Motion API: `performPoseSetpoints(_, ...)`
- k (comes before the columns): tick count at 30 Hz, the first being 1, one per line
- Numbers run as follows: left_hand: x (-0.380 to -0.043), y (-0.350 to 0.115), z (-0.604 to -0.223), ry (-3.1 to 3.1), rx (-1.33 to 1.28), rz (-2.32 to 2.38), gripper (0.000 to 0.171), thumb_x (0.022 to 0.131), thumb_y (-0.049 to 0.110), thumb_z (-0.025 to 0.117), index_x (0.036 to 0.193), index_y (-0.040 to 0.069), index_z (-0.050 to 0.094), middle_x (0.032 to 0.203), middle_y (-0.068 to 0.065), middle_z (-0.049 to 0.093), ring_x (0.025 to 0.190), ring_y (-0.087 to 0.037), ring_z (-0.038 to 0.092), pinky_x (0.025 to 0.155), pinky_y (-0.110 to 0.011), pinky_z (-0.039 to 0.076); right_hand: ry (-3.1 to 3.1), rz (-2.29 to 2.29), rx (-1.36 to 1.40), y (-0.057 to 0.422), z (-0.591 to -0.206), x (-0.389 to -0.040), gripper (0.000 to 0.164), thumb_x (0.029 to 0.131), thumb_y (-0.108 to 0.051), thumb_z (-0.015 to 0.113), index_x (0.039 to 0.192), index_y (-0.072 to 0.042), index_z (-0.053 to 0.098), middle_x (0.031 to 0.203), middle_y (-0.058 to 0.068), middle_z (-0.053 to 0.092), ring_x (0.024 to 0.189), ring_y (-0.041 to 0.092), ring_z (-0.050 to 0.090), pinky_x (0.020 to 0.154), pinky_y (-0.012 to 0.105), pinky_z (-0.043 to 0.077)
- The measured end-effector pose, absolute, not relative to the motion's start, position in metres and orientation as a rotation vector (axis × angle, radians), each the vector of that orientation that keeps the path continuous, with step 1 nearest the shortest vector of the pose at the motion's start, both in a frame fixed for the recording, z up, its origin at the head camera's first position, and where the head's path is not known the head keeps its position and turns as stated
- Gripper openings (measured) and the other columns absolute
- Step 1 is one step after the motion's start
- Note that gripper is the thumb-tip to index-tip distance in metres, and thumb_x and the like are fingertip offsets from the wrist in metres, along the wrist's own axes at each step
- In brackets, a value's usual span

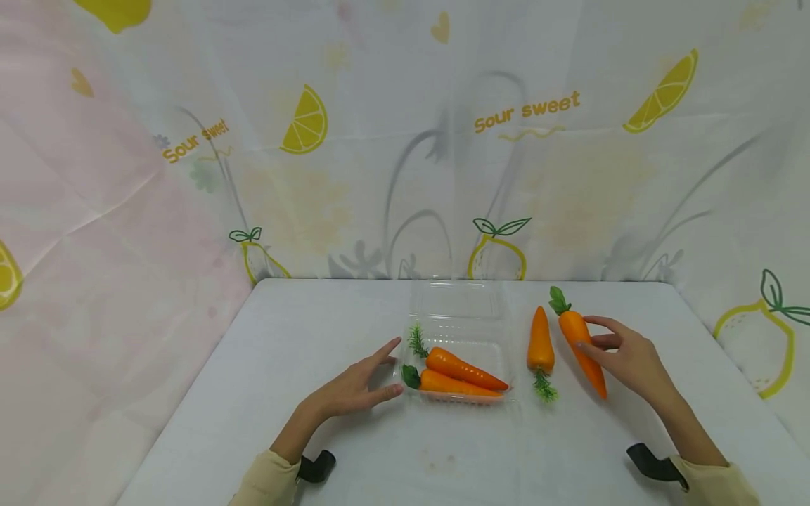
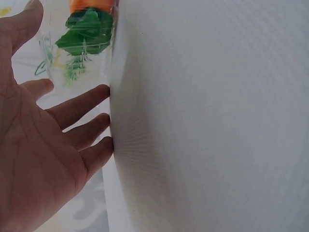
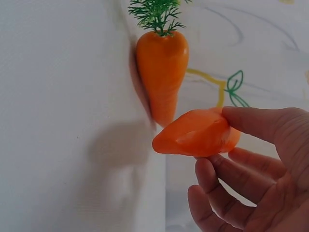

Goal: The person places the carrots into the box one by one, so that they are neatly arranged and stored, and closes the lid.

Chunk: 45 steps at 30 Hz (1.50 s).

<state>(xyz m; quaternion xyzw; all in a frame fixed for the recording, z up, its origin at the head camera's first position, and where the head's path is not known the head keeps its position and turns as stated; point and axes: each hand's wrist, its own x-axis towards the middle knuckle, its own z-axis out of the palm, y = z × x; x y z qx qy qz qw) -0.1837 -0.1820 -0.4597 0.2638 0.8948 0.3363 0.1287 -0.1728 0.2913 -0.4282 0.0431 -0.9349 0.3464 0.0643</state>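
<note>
My right hand (image 1: pixel 633 358) pinches a carrot (image 1: pixel 576 334) with broad green leaves between thumb and fingers; its tip points toward me. In the right wrist view the held carrot (image 3: pixel 195 134) shows tip first, with a shadow on the table beside it. Just left of it lies another carrot (image 1: pixel 541 341) with feathery greens (image 3: pixel 157 12). My left hand (image 1: pixel 348 386) has its fingers spread at the left side of a clear plastic box (image 1: pixel 496 351) with its lid folded back. Two carrots (image 1: pixel 465 368) lie side by side inside, their greens toward my left hand.
The white table (image 1: pixel 272 337) ends at a patterned cloth backdrop (image 1: pixel 380 176) with lemon prints. The raised clear lid (image 1: pixel 455 299) lies toward the table's back edge. Black wrist mounts (image 1: pixel 316 466) sit at both sleeves.
</note>
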Motion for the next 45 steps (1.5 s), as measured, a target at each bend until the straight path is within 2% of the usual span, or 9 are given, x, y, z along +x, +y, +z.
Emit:
performPoseSetpoints(16,-0.185,-0.183,-0.462,2.612,0.763,0.966,0.085,0.093,0.058,0.058,0.160,0.027,0.016,0.145,-0.005,0.050,0.139,-0.027,0.038,0.111,-0.058,0.029,-2.806,1.123,0.174,0.279,-0.421,-0.179,0.060,0.093,-0.039,0.070,0.139,-0.005,0.052,0.112,0.025,0.068,0.101,0.041,0.066,0.081,0.059,0.052)
performPoseSetpoints(45,-0.185,-0.181,-0.460,2.607,0.748,0.973,0.085,0.093,0.056,0.060,0.159,0.027,0.017,0.144,-0.006,0.050,0.139,-0.028,0.038,0.111,-0.059,0.028,-2.752,1.302,0.290,0.248,-0.412,-0.192,0.054,0.094,-0.035,0.069,0.138,-0.008,0.054,0.116,0.024,0.067,0.103,0.039,0.066,0.085,0.058,0.052)
